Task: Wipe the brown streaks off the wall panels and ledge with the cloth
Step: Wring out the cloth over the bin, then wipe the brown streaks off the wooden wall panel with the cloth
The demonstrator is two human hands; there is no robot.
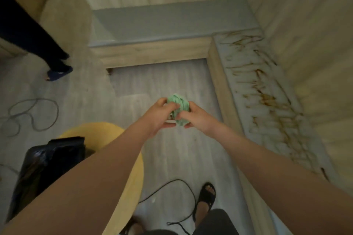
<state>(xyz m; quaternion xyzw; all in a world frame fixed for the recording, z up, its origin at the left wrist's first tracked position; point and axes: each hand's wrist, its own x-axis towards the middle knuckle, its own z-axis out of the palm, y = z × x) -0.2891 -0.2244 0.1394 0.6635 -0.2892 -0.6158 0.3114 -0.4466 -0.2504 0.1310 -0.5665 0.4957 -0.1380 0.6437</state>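
A crumpled light green cloth [179, 109] is bunched between both hands above the floor, in the middle of the head view. My left hand [159, 115] grips its left side with curled fingers. My right hand [196, 118] pinches its right side. To the right runs a pale ledge [267, 101] covered with brown streaks [271, 99] along most of its length. The light wall panels [309, 47] rise beside the ledge on the right and at the back. Both hands are left of the ledge and apart from it.
A yellow round seat [133, 168] with a black bag [47, 168] sits at lower left. Black cables [183, 196] lie on the floor near my sandalled foot [206, 196]. Another person's legs [55, 59] stand at far left. A wooden frame [152, 53] borders the floor ahead.
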